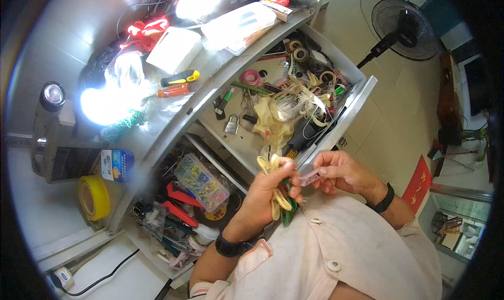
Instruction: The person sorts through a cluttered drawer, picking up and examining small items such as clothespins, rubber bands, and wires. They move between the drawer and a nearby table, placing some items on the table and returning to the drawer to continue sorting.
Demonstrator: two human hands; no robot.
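Observation:
My left hand (264, 197) is closed round a bunch of pale yellow plastic clothespins (281, 201) and green ones (290, 211), in front of my shirt. My right hand (340, 173) pinches a small pinkish plastic clip (310, 178), whose near end reaches the fingertips of my left hand. Beyond both hands an open drawer (252, 170) holds a padlock (231, 124), a crumpled yellowish plastic bag (271, 120), rolls of tape (300, 54), a pink tape roll (250, 77) and tangled white cords and strips (311, 99).
Left of it, a second open drawer holds a compartment box (201, 181) and red-handled tools (179, 213). Two screwdrivers (173, 90), a white box (174, 49) and a bright lamp (102, 107) are on the metal-edged tabletop. A yellow tape roll (93, 198) stands at left, a fan (405, 28) at upper right.

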